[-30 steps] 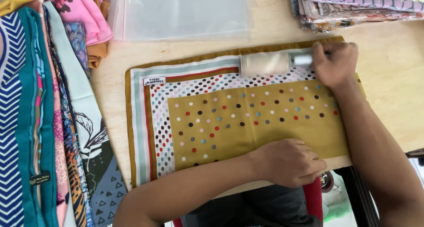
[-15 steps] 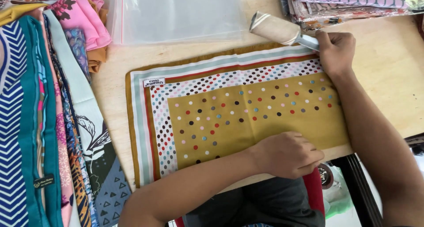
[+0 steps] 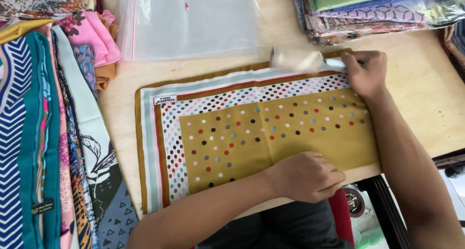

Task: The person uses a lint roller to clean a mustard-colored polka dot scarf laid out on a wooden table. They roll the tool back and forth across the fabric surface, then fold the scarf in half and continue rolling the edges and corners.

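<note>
Mustard polka-dot scarf (image 3: 271, 132), striped border, flat under both hands.

I see a mustard scarf (image 3: 271, 132) with multicoloured polka dots and striped borders, a blue-and-white chevron fabric (image 3: 14, 132), and pink floral cloth (image 3: 89, 33).

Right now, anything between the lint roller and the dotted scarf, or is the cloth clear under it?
Nothing visible in the way. The right hand holds the lint roller at the folded scarf's far edge. The left hand presses the near edge, away from the roller. The clear plastic bag lies beyond the scarf.
</note>
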